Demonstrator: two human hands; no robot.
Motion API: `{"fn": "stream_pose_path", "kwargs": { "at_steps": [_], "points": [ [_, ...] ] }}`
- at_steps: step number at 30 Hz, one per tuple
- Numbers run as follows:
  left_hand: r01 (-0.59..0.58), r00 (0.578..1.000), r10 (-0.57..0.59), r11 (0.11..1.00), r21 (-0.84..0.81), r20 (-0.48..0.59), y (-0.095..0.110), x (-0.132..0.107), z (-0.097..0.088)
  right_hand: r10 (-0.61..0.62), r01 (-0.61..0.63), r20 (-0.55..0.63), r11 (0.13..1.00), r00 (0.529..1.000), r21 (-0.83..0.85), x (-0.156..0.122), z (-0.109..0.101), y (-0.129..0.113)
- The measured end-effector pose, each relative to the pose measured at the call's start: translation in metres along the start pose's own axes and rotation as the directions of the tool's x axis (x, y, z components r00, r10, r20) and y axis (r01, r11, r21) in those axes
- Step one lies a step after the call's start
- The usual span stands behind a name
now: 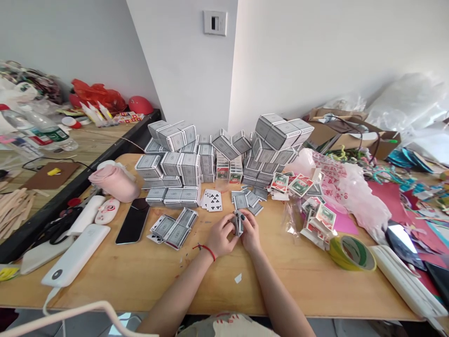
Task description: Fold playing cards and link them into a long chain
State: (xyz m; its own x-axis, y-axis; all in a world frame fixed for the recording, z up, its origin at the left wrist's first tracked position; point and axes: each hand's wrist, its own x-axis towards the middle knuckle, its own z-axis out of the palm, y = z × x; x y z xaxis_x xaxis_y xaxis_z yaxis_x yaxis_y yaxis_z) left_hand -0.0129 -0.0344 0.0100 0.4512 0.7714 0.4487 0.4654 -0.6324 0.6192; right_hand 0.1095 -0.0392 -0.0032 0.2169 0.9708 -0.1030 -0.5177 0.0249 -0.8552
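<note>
My left hand (221,236), with a red string on its wrist, and my right hand (250,232) meet near the middle of the table. Between them they grip a small grey packet of playing cards (239,223), tilted on edge; fingers cover part of it. Just beyond lie loose grey-backed cards (246,198) and a few face-up cards (213,200) showing clubs. Left of my hands rest two grey card stacks (175,228). Behind, block-like piles of grey-backed decks (180,166) stand left and right, with red-and-green card boxes (228,171) between them.
At left are a phone (132,222), a white power bank (76,255) and a pink rolled pouch (115,181). To the right lie opened card boxes (320,220), yellow tape (351,253), a plastic bag (345,185) and a white bar-shaped tool (409,278). A paper scrap (238,278) lies in front.
</note>
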Motion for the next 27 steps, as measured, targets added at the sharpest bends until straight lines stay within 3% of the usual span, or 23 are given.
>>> {"fn": "stream_pose_path", "kwargs": {
  "at_steps": [12, 21, 27],
  "points": [
    [0.048, 0.998, -0.046, 0.998, 0.041, -0.049, -0.0012, 0.0003, 0.0027, -0.088, 0.085, -0.061, 0.995, 0.994, -0.051, 0.0005, 0.0004, 0.0013],
    [0.089, 0.996, -0.089, 0.996, 0.004, -0.004, -0.0005, -0.0004, -0.0005, -0.094, 0.089, -0.036, 0.989, 0.995, -0.120, 0.0002, 0.0025, -0.0001],
    [0.142, 0.990, -0.143, 0.987, 0.072, 0.014, -0.0028, 0.0008, 0.0036, -0.077, 0.072, -0.035, 0.988, 0.996, -0.135, 0.0007, 0.0032, 0.0010]
  ]
}}
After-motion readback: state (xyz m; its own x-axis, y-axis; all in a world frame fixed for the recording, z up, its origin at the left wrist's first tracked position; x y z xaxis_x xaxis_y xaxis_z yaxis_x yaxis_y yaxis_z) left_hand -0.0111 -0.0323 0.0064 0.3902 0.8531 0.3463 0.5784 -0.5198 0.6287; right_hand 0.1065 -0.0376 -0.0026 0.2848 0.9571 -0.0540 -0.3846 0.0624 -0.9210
